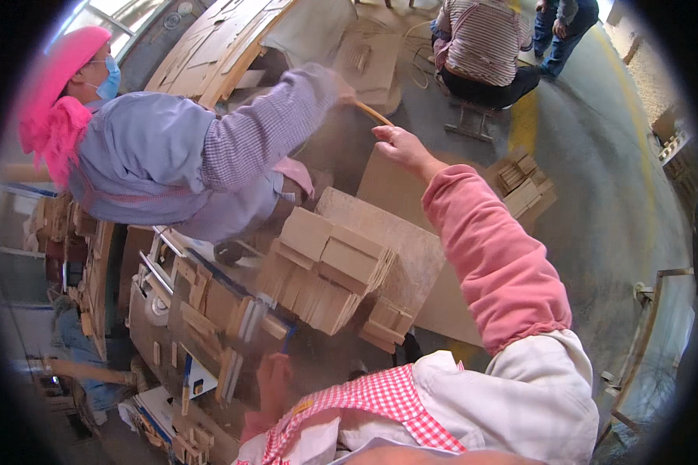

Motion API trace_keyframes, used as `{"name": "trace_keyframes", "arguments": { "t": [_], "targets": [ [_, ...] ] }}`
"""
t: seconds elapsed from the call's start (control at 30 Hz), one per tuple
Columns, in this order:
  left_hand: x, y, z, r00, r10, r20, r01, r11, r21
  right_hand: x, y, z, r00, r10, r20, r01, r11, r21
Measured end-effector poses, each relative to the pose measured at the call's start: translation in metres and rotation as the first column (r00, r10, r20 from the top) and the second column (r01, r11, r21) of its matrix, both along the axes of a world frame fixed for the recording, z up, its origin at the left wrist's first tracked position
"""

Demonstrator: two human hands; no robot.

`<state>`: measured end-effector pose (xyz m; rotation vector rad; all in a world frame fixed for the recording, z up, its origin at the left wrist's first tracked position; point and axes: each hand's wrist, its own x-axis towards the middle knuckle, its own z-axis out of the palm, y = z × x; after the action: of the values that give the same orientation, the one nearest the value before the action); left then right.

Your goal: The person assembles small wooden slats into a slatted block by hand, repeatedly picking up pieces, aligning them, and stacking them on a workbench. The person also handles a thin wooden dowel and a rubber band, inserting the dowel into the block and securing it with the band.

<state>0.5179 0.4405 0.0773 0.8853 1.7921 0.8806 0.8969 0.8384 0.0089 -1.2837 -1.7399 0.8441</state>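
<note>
My right arm, in a pink sleeve cover, reaches forward. My right hand is closed at the near end of a thin yellowish wooden stick. A co-worker's blurred hand is at the stick's other end. My left hand is low beside the machine bench, blurred and in shade; its fingers cannot be made out. Between us, stacked flat wooden boards stand next to a large pale panel. A few small wooden blocks lie at the panel's near edge.
The co-worker, in a pink head covering, leans in from the left. A bench with metal rails and wood strips stands at lower left. More wood pieces are piled right of centre. Farther off, a person sits on a low stool.
</note>
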Motion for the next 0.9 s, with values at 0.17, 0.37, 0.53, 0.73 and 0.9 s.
{"name": "trace_keyframes", "arguments": {
  "t": [0.17, 0.37, 0.53, 0.73, 0.9],
  "targets": [
    [-0.005, -0.01, 0.004, 0.999, 0.025, 0.037, -0.028, 0.997, 0.075, 0.001, 0.02, -0.002, 0.947, -0.282, 0.156, 0.287, 0.958, -0.01],
    [-0.007, -0.025, 0.006, 0.998, 0.034, 0.061, -0.041, 0.992, 0.117, 0.018, 0.02, -0.025, 0.895, -0.306, 0.325, 0.365, 0.92, -0.141],
    [-0.005, -0.027, 0.009, 0.998, -0.016, 0.058, 0.011, 0.996, 0.086, 0.018, 0.012, -0.034, 0.9, -0.199, 0.389, 0.289, 0.938, -0.19],
    [-0.006, -0.035, 0.004, 0.997, 0.004, 0.072, -0.006, 1.0, 0.026, 0.004, 0.026, -0.031, 0.892, -0.03, 0.451, 0.152, 0.96, -0.237],
    [-0.009, -0.04, -0.001, 0.995, 0.004, 0.103, -0.004, 1.0, 0.002, -0.03, 0.093, 0.065, 0.847, -0.078, 0.525, 0.021, 0.993, 0.113]
  ]
}}
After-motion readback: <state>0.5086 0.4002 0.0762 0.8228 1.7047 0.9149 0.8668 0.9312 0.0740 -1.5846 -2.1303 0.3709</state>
